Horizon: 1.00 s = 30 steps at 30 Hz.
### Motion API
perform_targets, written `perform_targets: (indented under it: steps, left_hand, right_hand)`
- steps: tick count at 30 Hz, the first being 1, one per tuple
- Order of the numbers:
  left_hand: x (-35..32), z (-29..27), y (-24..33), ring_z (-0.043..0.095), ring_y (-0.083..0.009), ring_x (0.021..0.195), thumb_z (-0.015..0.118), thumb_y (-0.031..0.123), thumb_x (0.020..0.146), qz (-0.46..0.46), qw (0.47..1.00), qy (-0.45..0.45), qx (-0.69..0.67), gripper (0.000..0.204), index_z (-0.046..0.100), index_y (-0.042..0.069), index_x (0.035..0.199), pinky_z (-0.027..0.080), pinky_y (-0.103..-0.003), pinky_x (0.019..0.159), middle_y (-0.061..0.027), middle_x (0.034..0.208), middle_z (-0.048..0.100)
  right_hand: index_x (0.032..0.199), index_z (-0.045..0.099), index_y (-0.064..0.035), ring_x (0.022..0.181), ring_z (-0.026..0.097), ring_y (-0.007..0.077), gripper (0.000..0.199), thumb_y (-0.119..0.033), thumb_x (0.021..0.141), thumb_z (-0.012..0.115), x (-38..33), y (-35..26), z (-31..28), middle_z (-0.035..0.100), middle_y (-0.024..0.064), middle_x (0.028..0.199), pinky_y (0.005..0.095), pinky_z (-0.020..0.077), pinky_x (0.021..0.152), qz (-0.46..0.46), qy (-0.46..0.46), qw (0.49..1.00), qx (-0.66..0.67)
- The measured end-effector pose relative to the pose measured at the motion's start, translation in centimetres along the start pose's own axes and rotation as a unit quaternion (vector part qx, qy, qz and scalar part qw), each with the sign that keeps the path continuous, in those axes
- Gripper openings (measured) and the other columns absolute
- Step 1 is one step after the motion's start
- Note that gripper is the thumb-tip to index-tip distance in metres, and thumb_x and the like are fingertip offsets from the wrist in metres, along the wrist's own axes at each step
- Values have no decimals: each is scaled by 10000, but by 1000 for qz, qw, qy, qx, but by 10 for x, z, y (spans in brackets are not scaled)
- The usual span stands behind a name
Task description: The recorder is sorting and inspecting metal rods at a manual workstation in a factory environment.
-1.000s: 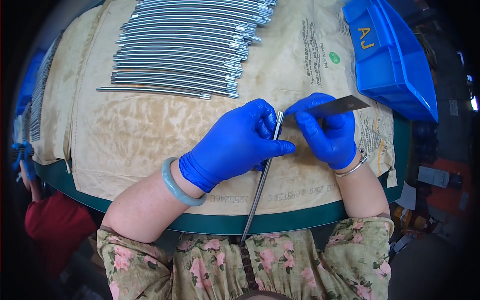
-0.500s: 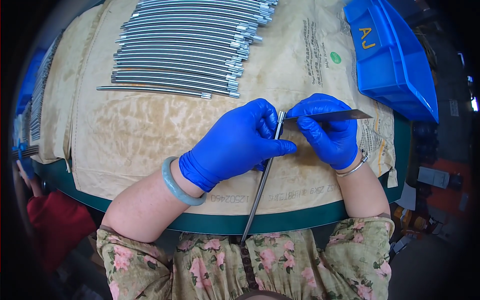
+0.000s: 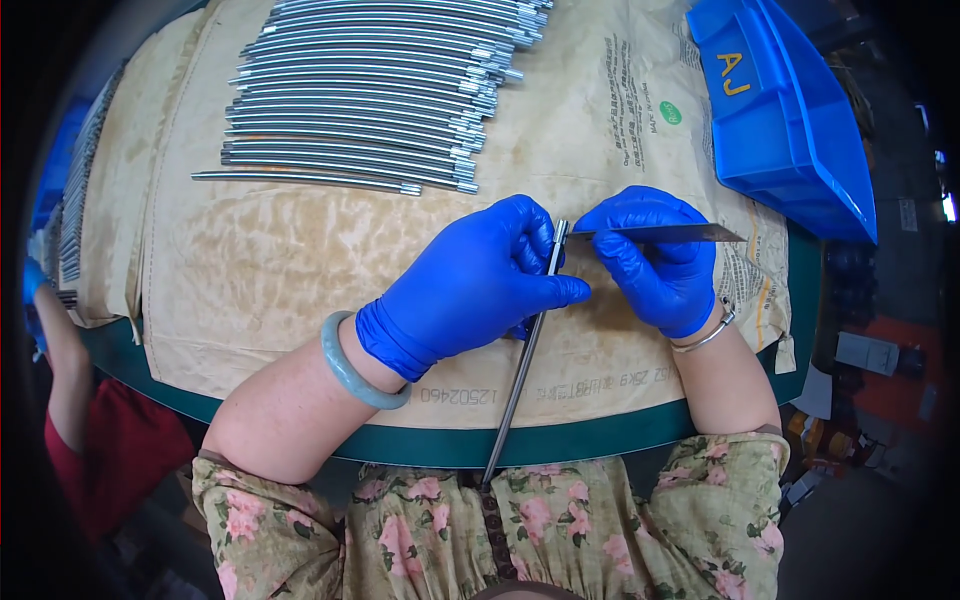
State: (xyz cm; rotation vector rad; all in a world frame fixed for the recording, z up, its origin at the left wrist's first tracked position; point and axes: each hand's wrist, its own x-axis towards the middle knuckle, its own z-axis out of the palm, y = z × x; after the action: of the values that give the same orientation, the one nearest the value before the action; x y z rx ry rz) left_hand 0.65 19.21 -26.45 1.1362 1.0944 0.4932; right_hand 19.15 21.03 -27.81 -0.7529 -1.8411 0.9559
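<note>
The left hand [image 3: 470, 285], in a blue glove, is clenched around a thin metal rod [image 3: 520, 370], gripping it near its upper end. The rod runs from between the 2 hands down toward the person, its lower end passing over the green edge of the desk [image 3: 600, 435] and reaching the floral sleeve. The right hand [image 3: 655, 260], also gloved in blue, is just beside the left and pinches a flat metal blade [image 3: 665, 233] between thumb and fingers. The blade lies level, its near end meeting the top of the rod, its pointed far end sticking out past the right hand. Beyond the left hand, well apart from it, a row of similar metal rods [image 3: 370, 100] lies side by side on the tan paper sheet [image 3: 280, 250] that covers the desk. Beyond the right hand and further to its right sits a blue plastic bin [image 3: 790, 110]. A pale green bangle [image 3: 355, 365] circles the left wrist, and a thin bracelet [image 3: 705, 335] the right.
</note>
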Motion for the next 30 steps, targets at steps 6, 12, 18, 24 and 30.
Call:
perform_targets:
  steps: [6, 12, 18, 24, 30]
  left_hand:
    - [-2, -1, 1, 496, -53, 540, 723, 125, 679, 0, 1000, 4, 5, 318, 471, 58, 862, 446, -198, 435, 14, 637, 482]
    - [-4, -1, 6, 507, -58, 555, 707, 113, 692, -12, 1000, 4, 3, 300, 513, 31, 905, 446, -194, 447, -4, 668, 523]
    - [-6, -4, 11, 557, -89, 599, 632, 133, 764, -41, 995, -56, -67, 254, 561, 16, 978, 458, -202, 510, -50, 735, 589]
    - [-11, -7, 13, 595, -122, 632, 557, 158, 822, -38, 986, -97, -129, 235, 567, -3, 992, 464, -216, 579, -65, 757, 611]
    - [-11, -5, 17, 599, -127, 629, 560, 132, 820, -58, 987, -77, -126, 215, 558, -6, 985, 478, -221, 573, -66, 763, 612]
  right_hand:
    - [856, 606, -2, 676, 560, 99, 109, 19, 749, 599, 5, -1, 5, 609, 69, 778, 211, 432, 565, 36, 13, 997, -66]
    - [895, 574, 7, 723, 559, 144, 112, 21, 786, 549, 0, -4, 2, 594, 97, 841, 246, 448, 632, 99, 41, 994, -2]
    - [868, 600, 11, 753, 581, 131, 105, 35, 771, 567, 0, -12, 0, 604, 88, 828, 224, 455, 641, 85, 62, 992, 64]
    - [875, 599, 8, 757, 582, 139, 115, 39, 770, 564, -1, -18, -1, 601, 89, 831, 235, 461, 653, 89, 60, 991, 78]
    - [866, 602, 5, 756, 580, 137, 110, 39, 769, 563, 0, -20, -2, 601, 88, 830, 231, 459, 645, 88, 37, 992, 80]
